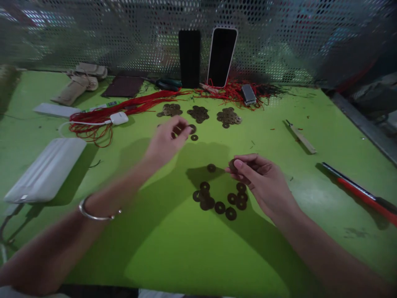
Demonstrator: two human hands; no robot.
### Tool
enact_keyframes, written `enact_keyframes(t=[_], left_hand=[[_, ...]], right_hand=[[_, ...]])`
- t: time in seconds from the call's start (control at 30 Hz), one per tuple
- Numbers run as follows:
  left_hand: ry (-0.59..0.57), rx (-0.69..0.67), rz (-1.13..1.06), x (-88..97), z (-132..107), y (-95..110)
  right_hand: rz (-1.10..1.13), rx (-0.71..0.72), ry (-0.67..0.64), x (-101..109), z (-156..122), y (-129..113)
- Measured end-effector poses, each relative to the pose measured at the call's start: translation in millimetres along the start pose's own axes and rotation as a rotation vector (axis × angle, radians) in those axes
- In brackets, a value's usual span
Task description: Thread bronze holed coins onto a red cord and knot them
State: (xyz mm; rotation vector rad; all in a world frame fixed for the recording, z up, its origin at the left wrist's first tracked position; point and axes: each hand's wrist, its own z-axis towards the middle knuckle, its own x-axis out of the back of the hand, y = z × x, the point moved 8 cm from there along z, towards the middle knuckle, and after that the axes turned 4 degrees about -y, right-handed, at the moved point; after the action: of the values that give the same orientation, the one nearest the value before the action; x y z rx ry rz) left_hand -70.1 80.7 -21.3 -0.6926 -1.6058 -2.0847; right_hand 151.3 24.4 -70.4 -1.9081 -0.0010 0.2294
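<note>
My right hand (263, 182) pinches a dark round coin (233, 165) between thumb and fingers, held above the green table. Farther out on the left, my left hand (169, 138) has thumb and fingertips closed on another holed coin (192, 128). A loose coin (194, 138) lies just below those fingertips. Between my hands a single coin (211, 168) rests on the table, and nearer to me several coins (220, 207) form a rough curve, some overlapping. Three heaps of coins, on the left (172, 109), in the middle (198, 114) and on the right (228, 116), lie beyond my left hand.
Red cords (133, 105) spread at the back left beside a white charger plug (119, 118). A white power bank (46, 169) lies at left. Two phones (190, 58) lean on the perforated metal panel (139, 37). A small blade (300, 136) and red-black tool (356, 190) lie at right.
</note>
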Motion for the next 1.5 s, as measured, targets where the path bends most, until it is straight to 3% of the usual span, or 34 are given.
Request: enact_keyframes(t=[0.1, 0.2, 0.33, 0.43, 0.6, 0.77, 0.97, 1.2, 1.5], left_hand=[[-0.123, 0.142, 0.28, 34.7, 16, -45], [-0.175, 0.119, 0.45, 55.5, 20, -71], [-0.094, -0.044, 0.664, 61.3, 19, -61], [-0.196, -0.095, 0.75, 49.2, 14, -50], [-0.185, -0.047, 0.885, 52.7, 2, -49], [-0.202, -0.007, 0.878, 48.7, -9, -57], [-0.273, -0.004, 0.864, 36.1, -8, -61], [-0.235, 0.036, 0.924, 41.3, -8, -58], [-0.284, 0.032, 0.971, 37.9, -9, -58]], right_hand=[[-0.011, 0.014, -0.002, 2, 0, -2], [-0.029, -0.005, -0.003, 2, 0, 0], [-0.021, -0.016, -0.002, 2, 0, 1], [-0.012, 0.003, 0.022, 5, 2, 1], [0.008, 0.029, 0.001, 6, 5, 4], [0.017, 0.014, -0.02, 2, 4, 2], [0.023, -0.013, 0.001, 0, 1, 1], [0.03, -0.036, 0.0, 2, 3, 4], [0.005, -0.057, -0.001, 3, 3, 7]])
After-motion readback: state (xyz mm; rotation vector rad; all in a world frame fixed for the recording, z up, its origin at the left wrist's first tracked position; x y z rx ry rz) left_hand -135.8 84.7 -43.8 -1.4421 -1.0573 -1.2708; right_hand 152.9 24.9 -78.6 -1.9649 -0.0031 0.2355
